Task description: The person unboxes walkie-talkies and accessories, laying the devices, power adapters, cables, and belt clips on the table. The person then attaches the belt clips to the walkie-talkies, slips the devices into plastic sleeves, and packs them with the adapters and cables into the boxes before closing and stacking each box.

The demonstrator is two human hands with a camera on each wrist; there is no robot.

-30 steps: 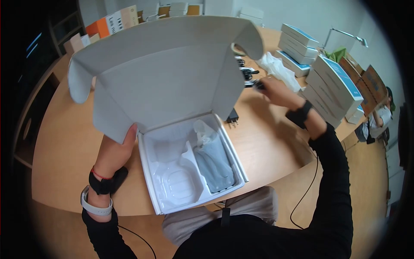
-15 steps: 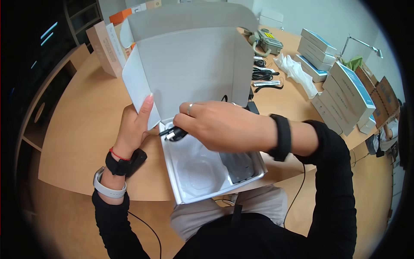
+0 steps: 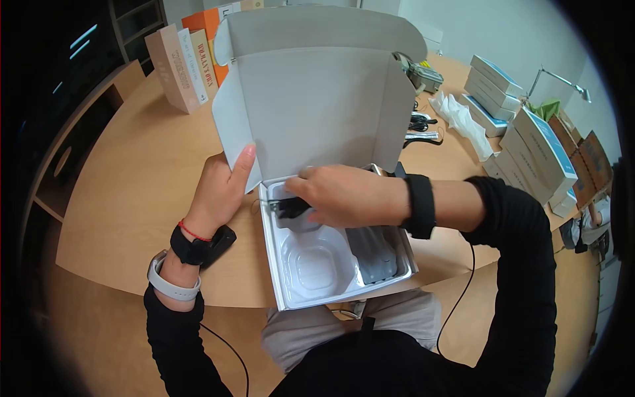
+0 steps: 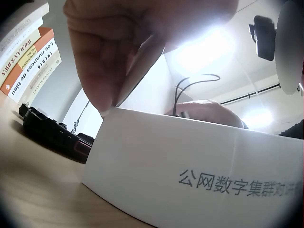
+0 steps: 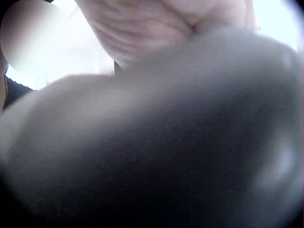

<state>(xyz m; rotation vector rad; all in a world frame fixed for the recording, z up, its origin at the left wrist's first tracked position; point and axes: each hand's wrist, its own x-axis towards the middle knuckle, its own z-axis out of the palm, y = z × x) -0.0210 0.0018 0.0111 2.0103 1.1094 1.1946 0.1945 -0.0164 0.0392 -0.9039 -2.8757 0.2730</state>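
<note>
The white cardboard box stands with its lid raised. At the lid's left side flap is my left hand, gripping the edge between thumb and fingers. My right hand reaches over the back left of the moulded white tray and holds a bundled black cable with a metal plug end. A loop of this cable shows above the box side in the left wrist view. In the tray's right compartment lies a grey item in a plastic bag. Blurred grey fills most of the right wrist view.
Books stand at the back left. Beyond the lid to the right lie black cables, a desk phone and a white plastic bag. Stacked white boxes rise at the right. A black device rests behind the box.
My right hand has come from the table at the right, bringing the black cable over the box, and is now lower at the tray's back left. The left hand keeps hold of the flap.
</note>
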